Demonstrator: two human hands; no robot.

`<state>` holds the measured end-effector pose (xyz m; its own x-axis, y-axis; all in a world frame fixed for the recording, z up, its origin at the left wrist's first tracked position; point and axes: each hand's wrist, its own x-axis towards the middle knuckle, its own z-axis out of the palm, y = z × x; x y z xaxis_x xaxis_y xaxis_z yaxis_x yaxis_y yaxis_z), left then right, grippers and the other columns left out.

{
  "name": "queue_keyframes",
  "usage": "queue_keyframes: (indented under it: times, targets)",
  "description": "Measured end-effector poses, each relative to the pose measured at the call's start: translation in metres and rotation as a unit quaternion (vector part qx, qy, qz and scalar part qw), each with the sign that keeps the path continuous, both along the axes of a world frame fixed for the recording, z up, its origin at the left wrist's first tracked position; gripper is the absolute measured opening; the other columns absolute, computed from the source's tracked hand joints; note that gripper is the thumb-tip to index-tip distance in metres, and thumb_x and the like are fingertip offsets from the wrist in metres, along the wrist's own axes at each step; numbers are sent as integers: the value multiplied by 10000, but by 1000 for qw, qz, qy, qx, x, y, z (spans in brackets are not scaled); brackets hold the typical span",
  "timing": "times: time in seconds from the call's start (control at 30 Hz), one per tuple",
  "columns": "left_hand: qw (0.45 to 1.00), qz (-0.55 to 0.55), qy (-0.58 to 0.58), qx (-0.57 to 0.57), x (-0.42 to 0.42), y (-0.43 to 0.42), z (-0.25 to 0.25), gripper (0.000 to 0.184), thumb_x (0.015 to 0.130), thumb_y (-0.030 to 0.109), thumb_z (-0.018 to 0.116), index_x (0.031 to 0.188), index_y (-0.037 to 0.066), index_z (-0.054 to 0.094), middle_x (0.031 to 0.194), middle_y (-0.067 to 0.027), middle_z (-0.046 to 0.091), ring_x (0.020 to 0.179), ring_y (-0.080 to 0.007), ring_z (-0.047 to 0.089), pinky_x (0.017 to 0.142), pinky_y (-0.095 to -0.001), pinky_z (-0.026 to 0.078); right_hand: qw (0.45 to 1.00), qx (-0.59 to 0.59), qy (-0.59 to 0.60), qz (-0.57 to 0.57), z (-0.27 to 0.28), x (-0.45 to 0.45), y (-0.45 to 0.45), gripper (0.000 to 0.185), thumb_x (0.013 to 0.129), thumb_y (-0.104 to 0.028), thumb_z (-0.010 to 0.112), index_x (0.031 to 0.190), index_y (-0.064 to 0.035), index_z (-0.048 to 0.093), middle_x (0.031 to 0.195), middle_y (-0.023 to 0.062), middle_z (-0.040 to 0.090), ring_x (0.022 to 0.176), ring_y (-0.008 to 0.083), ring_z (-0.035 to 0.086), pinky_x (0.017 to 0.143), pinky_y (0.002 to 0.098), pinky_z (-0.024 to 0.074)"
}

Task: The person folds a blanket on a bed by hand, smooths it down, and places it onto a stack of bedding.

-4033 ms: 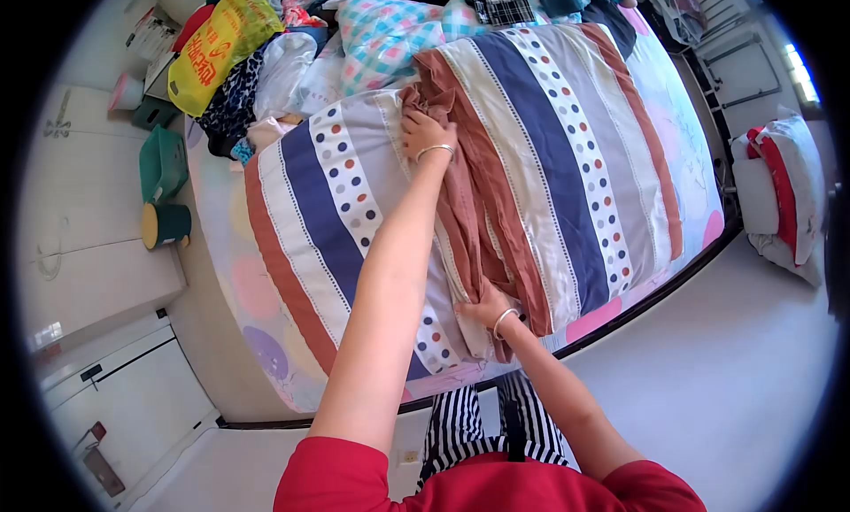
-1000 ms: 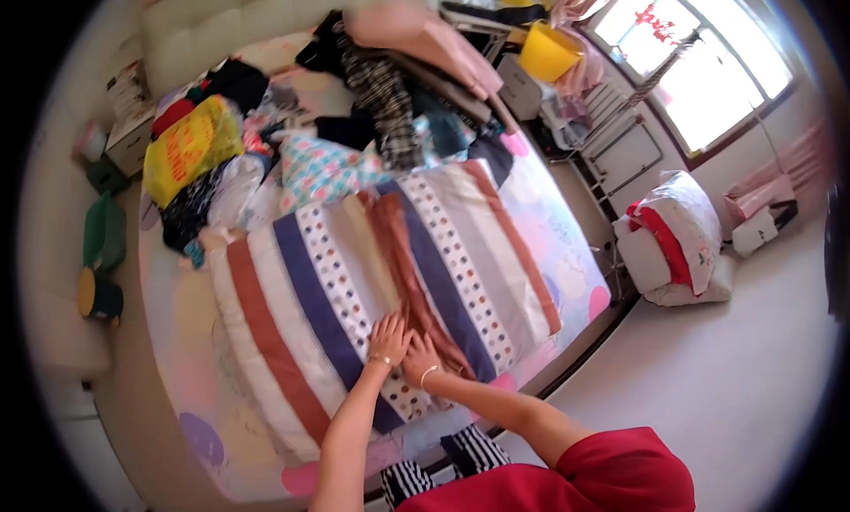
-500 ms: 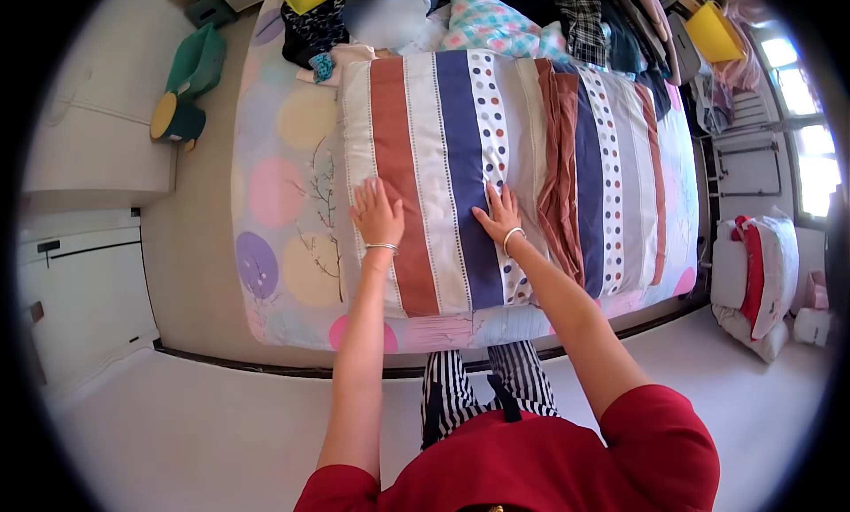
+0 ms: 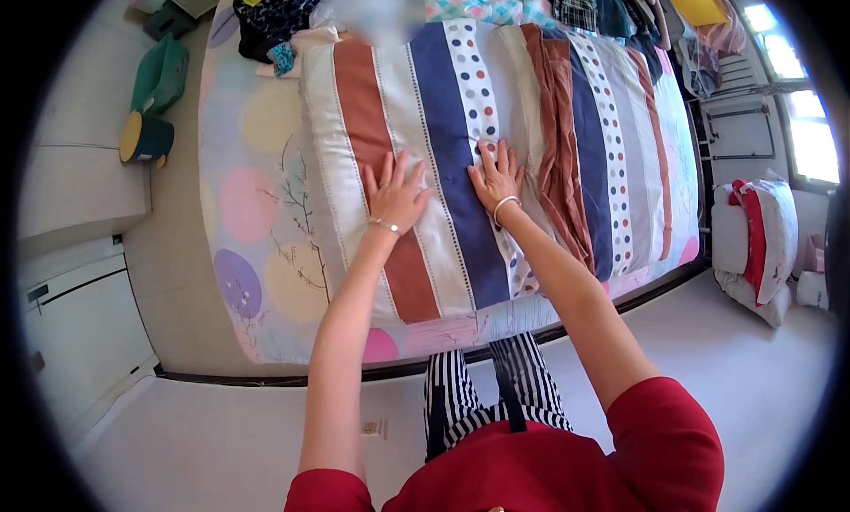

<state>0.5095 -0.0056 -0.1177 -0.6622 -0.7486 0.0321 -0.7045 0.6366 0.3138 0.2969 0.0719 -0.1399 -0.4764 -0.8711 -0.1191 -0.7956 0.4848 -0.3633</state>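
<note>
A folded striped quilt (image 4: 447,176) lies on the bed, with rust, white, navy and dotted bands. My left hand (image 4: 397,192) rests flat with fingers spread on its rust and white stripes. To the right, my right hand (image 4: 496,177) lies palm down, fingers apart, where the navy band meets the dotted one. Neither hand grips anything. Just right of my right hand, a bunched rust-coloured fold (image 4: 562,149) runs down the quilt.
Clothes (image 4: 266,21) and a checked pillow (image 4: 482,0) are heaped beyond the quilt. On the left stand a green basin (image 4: 161,74) and a round green stool (image 4: 147,138). Stacked bedding (image 4: 755,242) sits on the floor at the right.
Both hands have left the rust fold, which they held or pressed earlier, and moved left onto the stripes. Since half a second ago, my left hand has shifted right, nearer my right hand.
</note>
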Motion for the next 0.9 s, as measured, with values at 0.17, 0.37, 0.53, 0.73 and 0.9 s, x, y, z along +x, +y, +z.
queue_keyframes:
  times: [0.17, 0.37, 0.53, 0.73, 0.9]
  targets:
    - [975, 199, 41, -86, 63, -34, 10, 640, 807, 326, 651, 1374, 140, 419, 1446, -148, 349, 1355, -316, 297, 1078, -556, 213, 953, -185, -227, 71, 53, 8, -35, 608, 913, -442, 486, 1447, -210, 311, 1527, 205, 132, 1424, 335, 98, 1133, 428, 115]
    - [720, 422, 322, 447, 134, -70, -30, 842, 750, 510, 715, 1344, -6, 414, 1280, -131, 539, 1131, -233, 546, 936, -344, 441, 820, -184, -542, -5, 38, 27, -82, 621, 956, -450, 419, 1467, -130, 269, 1517, 82, 244, 1417, 215, 156, 1130, 327, 141]
    - [584, 415, 347, 605, 171, -48, -62, 783, 764, 616, 647, 1240, 3, 540, 1146, -148, 617, 1026, -202, 603, 867, -342, 492, 796, -295, -512, -129, 26, -4, -85, 585, 924, -388, 503, 1406, -81, 382, 1465, 141, 338, 1379, 254, 270, 1120, 334, 190]
    - [691, 311, 442, 480, 87, -3, 116, 536, 903, 466, 558, 1099, -32, 602, 956, -101, 668, 778, -154, 654, 680, -288, 543, 838, -279, -436, -172, 18, -98, -68, 664, 914, -469, 462, 1432, -75, 324, 1488, 167, 284, 1397, 262, 220, 1117, 340, 195]
    - [753, 211, 478, 399, -47, 48, 257, 409, 923, 333, 579, 1064, -49, 619, 949, -73, 667, 786, -111, 625, 687, -252, 509, 666, -192, -691, -206, 28, -131, -67, 776, 871, -568, 499, 1429, -57, 327, 1469, 156, 319, 1364, 234, 284, 1091, 299, 235]
